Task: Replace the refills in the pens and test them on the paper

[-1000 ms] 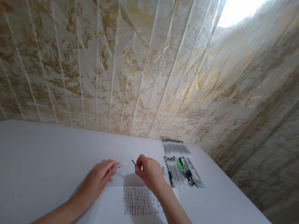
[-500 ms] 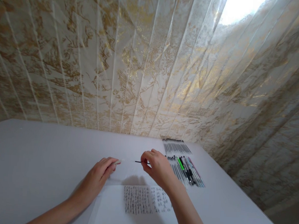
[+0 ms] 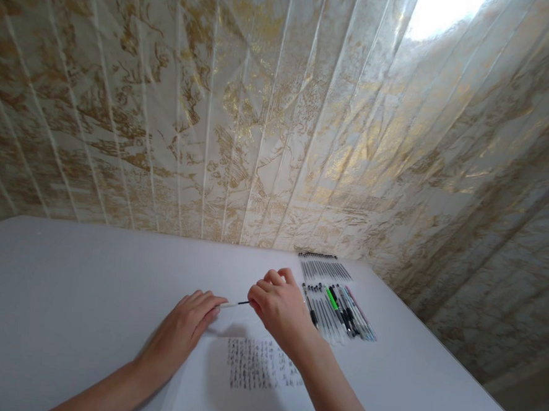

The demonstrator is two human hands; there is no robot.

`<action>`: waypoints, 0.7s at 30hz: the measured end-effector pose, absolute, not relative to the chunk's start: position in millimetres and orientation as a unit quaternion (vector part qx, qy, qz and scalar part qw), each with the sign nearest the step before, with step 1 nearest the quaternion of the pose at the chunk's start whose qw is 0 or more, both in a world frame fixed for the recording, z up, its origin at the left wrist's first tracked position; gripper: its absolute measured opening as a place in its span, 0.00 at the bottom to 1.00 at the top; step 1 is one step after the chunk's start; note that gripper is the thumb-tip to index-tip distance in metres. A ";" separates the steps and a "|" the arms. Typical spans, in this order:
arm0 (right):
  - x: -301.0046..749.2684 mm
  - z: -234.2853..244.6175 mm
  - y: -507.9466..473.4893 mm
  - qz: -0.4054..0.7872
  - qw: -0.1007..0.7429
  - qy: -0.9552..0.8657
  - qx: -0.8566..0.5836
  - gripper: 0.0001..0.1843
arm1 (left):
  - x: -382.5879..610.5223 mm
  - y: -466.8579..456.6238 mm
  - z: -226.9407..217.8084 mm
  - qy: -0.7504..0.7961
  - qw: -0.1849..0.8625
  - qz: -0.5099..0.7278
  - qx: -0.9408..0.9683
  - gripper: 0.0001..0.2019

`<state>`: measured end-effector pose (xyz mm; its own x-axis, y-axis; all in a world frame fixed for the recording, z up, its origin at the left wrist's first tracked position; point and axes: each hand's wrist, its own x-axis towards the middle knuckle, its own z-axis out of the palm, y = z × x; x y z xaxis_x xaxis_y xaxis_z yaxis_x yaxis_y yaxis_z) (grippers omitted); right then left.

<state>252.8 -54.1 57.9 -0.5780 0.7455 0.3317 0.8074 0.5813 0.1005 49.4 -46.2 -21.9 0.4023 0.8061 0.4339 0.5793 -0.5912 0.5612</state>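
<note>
My left hand [image 3: 188,326] rests on the white table [image 3: 64,292] with its fingertips pinched on the end of a clear pen barrel [image 3: 228,304]. My right hand [image 3: 275,305] is closed on a thin black refill [image 3: 244,302], whose tip meets the barrel's open end. Both hands hover just above a white sheet of paper [image 3: 207,387] covered with a block of handwriting.
To the right of my right hand lies a row of pens [image 3: 340,312], one with a green part. Behind it sits a row of thin black refills [image 3: 324,269]. A gold-patterned curtain [image 3: 261,118] hangs behind the table. The table's right edge runs diagonally.
My right hand swung the black refill from pointing up-left to level, pulled right, then moved back left so its tip meets the barrel. My left hand stayed almost still.
</note>
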 end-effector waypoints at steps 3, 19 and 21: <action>262.3 69.0 -54.5 -0.081 0.199 -0.865 -0.455 0.06 | 51.5 -50.2 -20.3 0.421 0.231 0.361 0.800 0.14; 346.2 16.7 -25.1 -0.037 0.026 -0.729 -0.684 0.14 | 48.4 -50.6 -23.2 0.436 0.299 0.388 0.755 0.15; 345.6 15.2 -24.5 -0.038 0.031 -0.729 -0.682 0.12 | 48.5 -51.1 -22.7 0.433 0.305 0.384 0.757 0.15</action>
